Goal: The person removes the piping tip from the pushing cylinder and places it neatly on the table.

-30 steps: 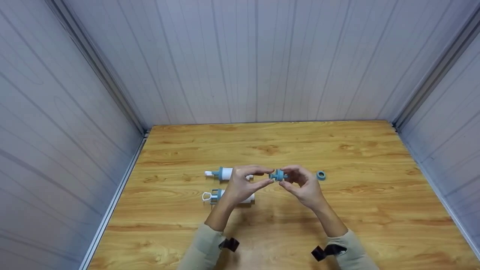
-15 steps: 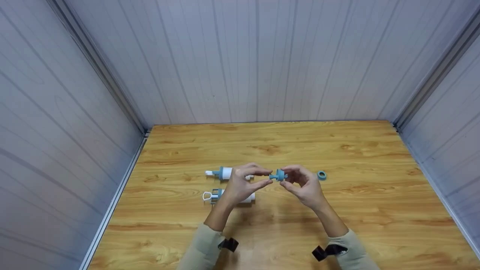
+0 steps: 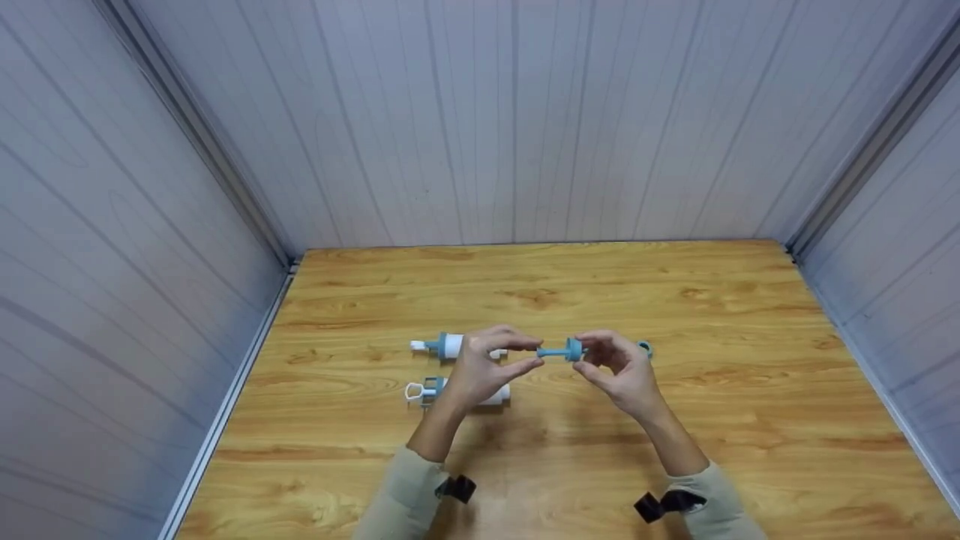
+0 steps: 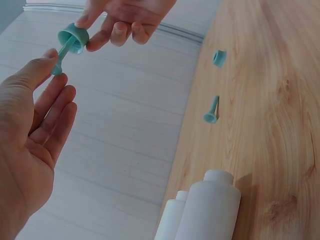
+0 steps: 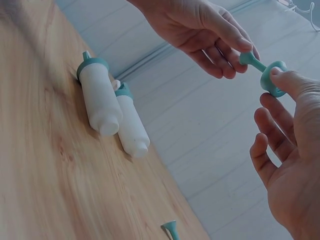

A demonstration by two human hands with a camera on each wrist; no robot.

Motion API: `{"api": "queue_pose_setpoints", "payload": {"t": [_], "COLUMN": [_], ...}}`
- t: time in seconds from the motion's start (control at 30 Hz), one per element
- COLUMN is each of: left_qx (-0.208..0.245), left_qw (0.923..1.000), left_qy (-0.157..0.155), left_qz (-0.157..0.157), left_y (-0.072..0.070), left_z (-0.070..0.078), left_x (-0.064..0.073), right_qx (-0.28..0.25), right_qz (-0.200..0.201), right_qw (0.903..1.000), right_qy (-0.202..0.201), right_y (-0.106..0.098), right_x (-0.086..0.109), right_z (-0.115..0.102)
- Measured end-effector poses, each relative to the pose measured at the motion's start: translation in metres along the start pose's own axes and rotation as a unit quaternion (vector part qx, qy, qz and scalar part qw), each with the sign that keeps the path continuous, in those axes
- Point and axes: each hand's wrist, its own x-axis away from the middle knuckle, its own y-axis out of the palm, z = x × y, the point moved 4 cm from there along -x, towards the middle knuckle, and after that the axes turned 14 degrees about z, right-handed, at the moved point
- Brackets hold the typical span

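My left hand (image 3: 484,369) pinches the flared end of a teal stem (image 3: 553,352) between thumb and finger. Around the stem's other end sits a teal cup-shaped cap (image 3: 574,349), pinched at its rim by my right hand (image 3: 621,376). The left wrist view shows the stem running into the hollow of the cap (image 4: 73,38). Both hands are raised above the table. Behind and below my left hand lie two white bottles with teal tops, the far one (image 3: 453,346) and the near one (image 3: 440,390), each partly covered by that hand.
A loose teal ring (image 4: 219,58) lies on the wooden table (image 3: 735,322), half hidden behind my right hand in the head view. Closer to the bottles in the left wrist view is a second flared teal stem (image 4: 212,114). Pale panel walls (image 3: 480,127) enclose the table.
My right hand has moved to the right with the cap, and more of the stem now shows between the hands. My left hand stays nearly still.
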Motion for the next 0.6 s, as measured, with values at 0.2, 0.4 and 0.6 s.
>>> {"api": "queue_pose_setpoints", "payload": {"t": [0.2,0.4,0.6], "left_qx": [0.003,0.008,0.004], "left_qw": [1.0000,0.9998,0.9996], "left_qy": [-0.001,-0.015,-0.026], "left_qz": [-0.002,-0.007,-0.012], "left_y": [0.001,0.005,0.014], "left_z": [0.001,-0.001,-0.003], "left_x": [0.000,0.000,-0.002], "right_qx": [0.025,0.029,0.026], "right_qz": [0.015,0.026,0.025], "right_qw": [0.9995,0.9992,0.9993], "right_qy": [0.008,0.005,-0.003], "right_y": [-0.014,-0.029,-0.043], "right_x": [0.004,0.008,0.010], "right_z": [0.001,0.002,0.003]}}
